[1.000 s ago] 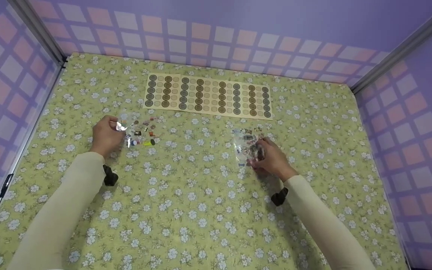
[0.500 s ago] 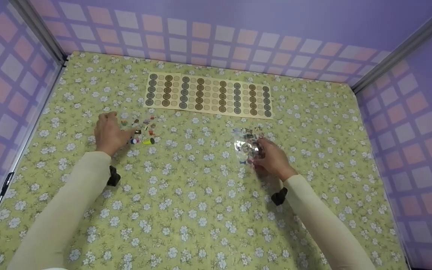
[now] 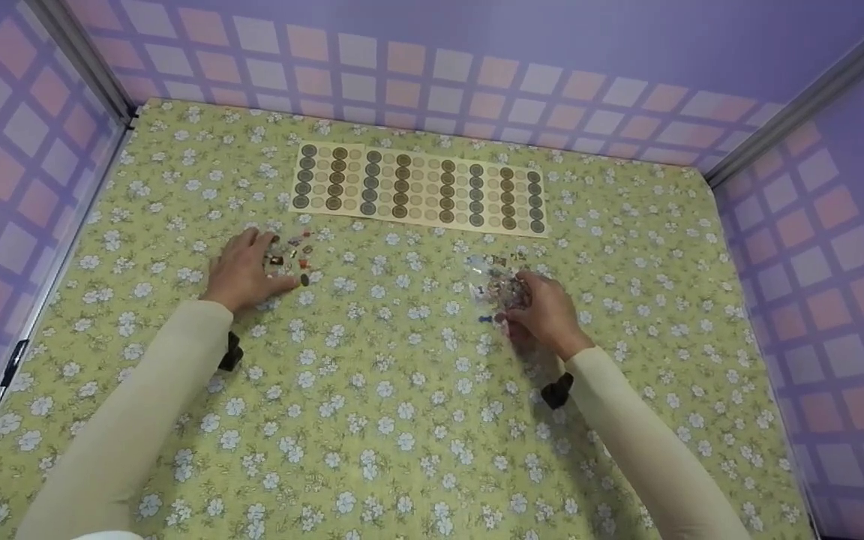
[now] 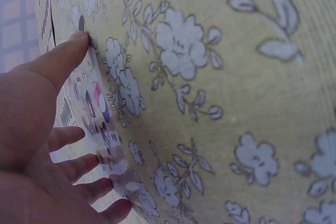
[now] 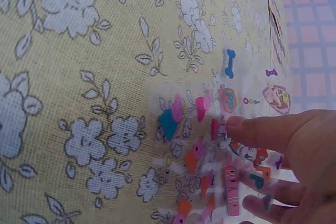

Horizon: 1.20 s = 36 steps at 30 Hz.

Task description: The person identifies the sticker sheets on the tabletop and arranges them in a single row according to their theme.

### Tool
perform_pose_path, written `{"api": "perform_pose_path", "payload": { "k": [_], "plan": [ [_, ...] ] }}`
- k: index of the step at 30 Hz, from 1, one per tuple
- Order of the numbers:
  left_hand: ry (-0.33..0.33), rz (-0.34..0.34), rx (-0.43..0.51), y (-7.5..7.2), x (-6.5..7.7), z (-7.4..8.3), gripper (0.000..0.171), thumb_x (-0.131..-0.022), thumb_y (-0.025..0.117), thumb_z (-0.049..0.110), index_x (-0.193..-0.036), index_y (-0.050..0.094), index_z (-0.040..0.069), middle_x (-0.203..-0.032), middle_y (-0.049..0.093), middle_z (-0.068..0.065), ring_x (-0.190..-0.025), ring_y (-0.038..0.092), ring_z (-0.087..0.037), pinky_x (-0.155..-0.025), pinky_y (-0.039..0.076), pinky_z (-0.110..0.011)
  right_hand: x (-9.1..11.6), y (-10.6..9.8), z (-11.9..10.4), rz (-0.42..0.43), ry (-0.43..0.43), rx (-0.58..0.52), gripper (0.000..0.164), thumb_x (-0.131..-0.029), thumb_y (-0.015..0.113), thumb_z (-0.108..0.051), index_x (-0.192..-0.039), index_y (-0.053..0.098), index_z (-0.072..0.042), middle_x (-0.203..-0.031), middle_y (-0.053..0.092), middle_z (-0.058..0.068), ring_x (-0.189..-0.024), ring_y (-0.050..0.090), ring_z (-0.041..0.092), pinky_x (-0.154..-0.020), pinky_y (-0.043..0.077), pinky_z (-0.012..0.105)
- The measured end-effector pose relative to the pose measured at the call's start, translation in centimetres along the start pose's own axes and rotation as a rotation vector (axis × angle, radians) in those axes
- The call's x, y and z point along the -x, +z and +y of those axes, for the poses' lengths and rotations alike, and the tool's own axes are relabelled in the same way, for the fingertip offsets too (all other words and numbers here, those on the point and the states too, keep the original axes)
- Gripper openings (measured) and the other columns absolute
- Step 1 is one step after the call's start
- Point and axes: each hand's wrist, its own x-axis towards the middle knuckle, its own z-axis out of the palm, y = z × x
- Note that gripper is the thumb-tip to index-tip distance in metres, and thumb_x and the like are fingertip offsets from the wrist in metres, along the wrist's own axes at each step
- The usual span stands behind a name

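Observation:
On the left of the flowered cloth lies a clear sheet of small colourful stickers [image 3: 293, 253]. My left hand [image 3: 241, 274] is spread over its left side, fingers apart, thumb reaching along the near edge. In the left wrist view, the fingertips are right at the sheet [image 4: 95, 103]. To the right is a second clear sticker sheet [image 3: 486, 289], gripped at its right side by my right hand [image 3: 548, 311]. The right wrist view has the thumb [image 5: 262, 132] over this sheet [image 5: 231, 190], with fingers partly visible behind the clear film. Bone, badge and letter stickers show on it.
A long cream strip [image 3: 417, 187] with columns of dark and pale circles lies farther back. The flowered cloth [image 3: 372, 420] spreads under everything. Purple panels with pink and white squares [image 3: 402, 75] stand at the back and both sides.
My left hand has let go of the left sheet's edge, moved rightward over it and spread its fingers. The right hand stays nearly in place while the glare on its sheet shifts.

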Motion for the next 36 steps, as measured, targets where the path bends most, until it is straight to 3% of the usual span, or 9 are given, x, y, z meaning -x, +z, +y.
{"api": "perform_pose_path", "payload": {
  "k": [5, 11, 14, 19, 24, 27, 33, 36],
  "plan": [
    [0.006, 0.028, 0.021, -0.2, 0.0, 0.6, 0.088, -0.086, 0.065, 0.051, -0.152, 0.026, 0.008, -0.160, 0.011, -0.023, -0.146, 0.009, -0.048, -0.111, 0.009, -0.071, 0.0, 0.0, 0.2, 0.038, -0.015, -0.003, 0.058, -0.085, 0.074, -0.016, -0.137, 0.052, -0.009, -0.123, 0.063, 0.016, -0.110, 0.061, 0.034, -0.093, 0.050, 0.049],
    [0.054, 0.178, 0.063, 0.1, -0.8, 2.7, 0.071, -0.091, 0.062, 0.044, -0.146, 0.039, 0.004, -0.156, 0.026, -0.021, -0.145, 0.018, -0.043, -0.111, 0.014, -0.069, 0.1, -0.3, 0.1, 0.064, -0.017, -0.037, 0.048, -0.089, 0.069, -0.020, -0.134, 0.055, -0.012, -0.122, 0.064, 0.012, -0.106, 0.062, 0.030, -0.089, 0.051, 0.048],
    [0.079, 0.219, 0.086, 0.8, -1.5, 4.0, 0.065, -0.093, 0.062, 0.039, -0.144, 0.043, 0.004, -0.154, 0.032, -0.020, -0.144, 0.023, -0.041, -0.112, 0.016, -0.066, 0.1, -0.4, -0.2, 0.063, -0.007, -0.063, 0.046, -0.090, 0.067, -0.024, -0.134, 0.056, -0.014, -0.123, 0.063, 0.010, -0.109, 0.062, 0.028, -0.091, 0.051, 0.048],
    [0.123, 0.226, 0.145, 2.6, -2.5, 6.8, 0.057, -0.093, 0.062, 0.037, -0.139, 0.050, 0.005, -0.149, 0.040, -0.017, -0.140, 0.032, -0.038, -0.113, 0.019, -0.061, 0.2, -0.5, -0.6, 0.094, -0.053, -0.093, 0.043, -0.091, 0.067, -0.024, -0.132, 0.057, -0.012, -0.120, 0.064, 0.010, -0.108, 0.062, 0.027, -0.090, 0.052, 0.047],
    [0.165, 0.174, 0.161, 4.5, -3.0, 9.9, 0.052, -0.094, 0.061, 0.041, -0.135, 0.054, 0.009, -0.139, 0.051, -0.013, -0.132, 0.041, -0.035, -0.110, 0.025, -0.056, 0.0, -0.4, -1.4, 0.105, -0.085, -0.119, 0.043, -0.091, 0.069, -0.025, -0.130, 0.058, -0.011, -0.118, 0.065, 0.009, -0.107, 0.062, 0.025, -0.090, 0.052, 0.045],
    [0.211, 0.110, 0.202, 5.2, -3.0, 11.6, 0.052, -0.095, 0.059, 0.041, -0.136, 0.053, 0.010, -0.136, 0.053, -0.011, -0.130, 0.044, -0.033, -0.109, 0.029, -0.054, -0.1, -0.2, -2.1, 0.090, -0.077, -0.150, 0.043, -0.091, 0.068, -0.027, -0.131, 0.058, -0.013, -0.117, 0.064, 0.007, -0.107, 0.061, 0.023, -0.090, 0.051, 0.045],
    [0.306, -0.103, 0.428, 6.1, -2.8, 14.3, 0.046, -0.099, 0.055, 0.033, -0.139, 0.049, 0.009, -0.132, 0.054, -0.009, -0.121, 0.053, -0.026, -0.101, 0.045, -0.046, -0.4, 0.1, -3.2, 0.071, -0.091, -0.228, 0.043, -0.091, 0.068, -0.026, -0.131, 0.057, -0.014, -0.115, 0.063, 0.005, -0.105, 0.059, 0.021, -0.091, 0.051, 0.043],
    [0.332, -0.165, 0.539, 6.6, -2.9, 15.4, 0.045, -0.098, 0.056, 0.033, -0.136, 0.052, 0.010, -0.126, 0.058, -0.005, -0.117, 0.056, -0.022, -0.101, 0.046, -0.041, -0.4, 0.2, -3.8, 0.071, -0.108, -0.252, 0.044, -0.090, 0.069, -0.026, -0.131, 0.057, -0.014, -0.114, 0.063, 0.005, -0.104, 0.060, 0.020, -0.088, 0.052, 0.041]
  ]
}}
